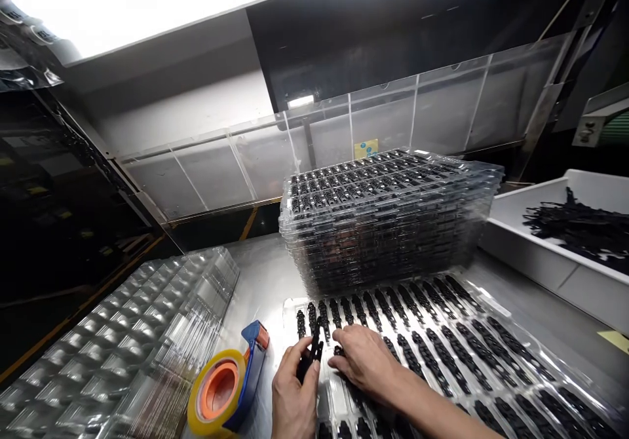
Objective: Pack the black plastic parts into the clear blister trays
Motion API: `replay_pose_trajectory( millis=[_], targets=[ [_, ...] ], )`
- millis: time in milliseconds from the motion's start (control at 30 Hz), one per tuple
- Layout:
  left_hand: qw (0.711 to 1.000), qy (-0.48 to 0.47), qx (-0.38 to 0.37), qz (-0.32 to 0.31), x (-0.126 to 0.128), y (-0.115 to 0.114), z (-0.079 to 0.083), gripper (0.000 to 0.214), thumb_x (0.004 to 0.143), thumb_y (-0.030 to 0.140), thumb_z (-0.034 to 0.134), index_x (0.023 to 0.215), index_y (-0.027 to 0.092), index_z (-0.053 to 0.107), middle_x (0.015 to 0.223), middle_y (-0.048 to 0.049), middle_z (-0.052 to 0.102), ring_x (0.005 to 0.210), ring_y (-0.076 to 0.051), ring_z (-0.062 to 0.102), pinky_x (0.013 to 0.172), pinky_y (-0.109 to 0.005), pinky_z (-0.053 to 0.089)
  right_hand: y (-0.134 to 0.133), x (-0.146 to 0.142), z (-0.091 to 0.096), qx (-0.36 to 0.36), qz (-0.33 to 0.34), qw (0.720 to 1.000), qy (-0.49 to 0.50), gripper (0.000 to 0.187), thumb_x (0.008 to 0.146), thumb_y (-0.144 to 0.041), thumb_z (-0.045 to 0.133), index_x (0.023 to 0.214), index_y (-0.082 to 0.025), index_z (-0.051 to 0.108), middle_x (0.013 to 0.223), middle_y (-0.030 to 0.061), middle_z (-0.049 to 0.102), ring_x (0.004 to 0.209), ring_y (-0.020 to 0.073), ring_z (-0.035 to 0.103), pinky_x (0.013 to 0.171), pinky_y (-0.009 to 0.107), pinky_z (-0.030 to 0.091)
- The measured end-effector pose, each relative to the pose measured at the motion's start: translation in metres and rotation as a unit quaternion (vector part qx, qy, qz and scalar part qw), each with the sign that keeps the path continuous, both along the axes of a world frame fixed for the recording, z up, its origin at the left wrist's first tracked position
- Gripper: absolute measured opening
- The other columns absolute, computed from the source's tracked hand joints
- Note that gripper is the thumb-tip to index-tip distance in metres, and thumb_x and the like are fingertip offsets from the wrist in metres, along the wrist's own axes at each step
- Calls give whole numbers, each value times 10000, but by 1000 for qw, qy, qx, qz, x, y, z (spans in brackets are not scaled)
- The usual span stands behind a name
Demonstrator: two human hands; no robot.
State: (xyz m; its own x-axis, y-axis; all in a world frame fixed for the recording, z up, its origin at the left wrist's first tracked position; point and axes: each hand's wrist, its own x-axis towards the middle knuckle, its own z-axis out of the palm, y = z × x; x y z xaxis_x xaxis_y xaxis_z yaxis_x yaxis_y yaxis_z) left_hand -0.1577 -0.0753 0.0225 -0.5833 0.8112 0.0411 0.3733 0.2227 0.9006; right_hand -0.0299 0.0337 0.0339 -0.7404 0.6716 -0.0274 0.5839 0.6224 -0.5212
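A clear plastic tray [497, 305] lies on the metal bench, with rows of slim black plastic parts [432, 360] in its pockets. My left hand [295, 390] is closed around a few loose black parts [310, 357], held over the tray's left side. Beside it, my right hand [366, 360] reaches in from the right, thumb and fingers pinched at a black part [339, 350] low over a pocket. Most of that part is hidden by the fingers. Some pockets just below the hands hold no part.
Behind the tray rises a tall stack of filled clear trays [388, 229]. Nested clear trays [147, 321] stand at left, next to a blue tape dispenser [253, 367] with yellow tape. A white bin [540, 255] at right holds a heap of black parts [584, 226].
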Motion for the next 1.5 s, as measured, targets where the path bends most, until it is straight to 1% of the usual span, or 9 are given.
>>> replay_pose_trajectory(
  millis=[133,400,567,733,867,1067,1200,1333,1500],
  targets=[
    [999,10,33,27,3,0,-1,363,756,334,573,1081,201,664,1107,-66,675,1074,-226,602,989,-365,432,0,-1,-3,-84,-48,994,41,140,832,-124,537,909,-148,652,829,88,692,761,231,676,666,325,526],
    [1000,8,10,10,4,-4,1,355,763,328,557,1080,214,666,1099,-59,663,1070,-225,585,982,-375,413,17,15,-8,-262,-56,956,122,167,899,-206,430,971,-160,573,849,33,700,546,136,678,458,217,498],
    [1000,14,21,6,6,-5,-3,336,760,326,568,1059,218,675,1045,-55,665,1031,-227,589,951,-380,421,19,15,-5,-245,-44,958,143,155,901,-223,453,979,-176,578,811,10,683,583,138,672,508,231,508],
    [999,36,16,-15,4,-6,-9,333,778,318,537,1063,208,670,983,-56,655,964,-216,596,905,-375,435,6,17,-19,-118,-65,979,150,110,826,-127,549,882,-175,631,934,67,648,911,238,608,796,382,496],
    [997,62,-23,-48,4,-6,-12,329,781,280,502,1044,191,679,949,-61,645,922,-207,596,875,-359,441,0,19,-30,-71,-74,982,160,160,794,-106,563,885,-190,664,907,76,616,900,264,550,798,415,459],
    [994,34,-28,-99,5,-7,-4,326,779,272,516,1052,205,681,904,-46,634,878,-191,592,839,-324,434,8,15,-17,-176,-54,957,226,287,885,-332,526,1094,-181,650,996,73,672,947,233,606,850,377,483],
    [988,48,-52,-137,-1,-14,5,376,709,188,521,1049,219,679,830,-21,631,806,-179,585,781,-297,424,21,10,-11,-274,-49,920,276,205,798,-315,578,920,-169,655,885,31,687,813,179,641,718,284,519],
    [989,91,-75,-94,-11,-22,9,315,714,182,487,957,205,687,811,-22,637,768,-174,578,747,-285,412,31,10,-9,-335,-60,895,290,177,685,-230,607,846,-161,632,765,7,672,681,148,626,615,248,499],
    [988,83,-126,-27,-15,-20,6,248,766,267,504,943,191,661,870,-38,663,807,-193,598,766,-287,422,36,9,-8,-359,-56,895,259,151,627,-181,621,768,-149,665,654,5,671,607,138,608,577,236,472]
  ],
)
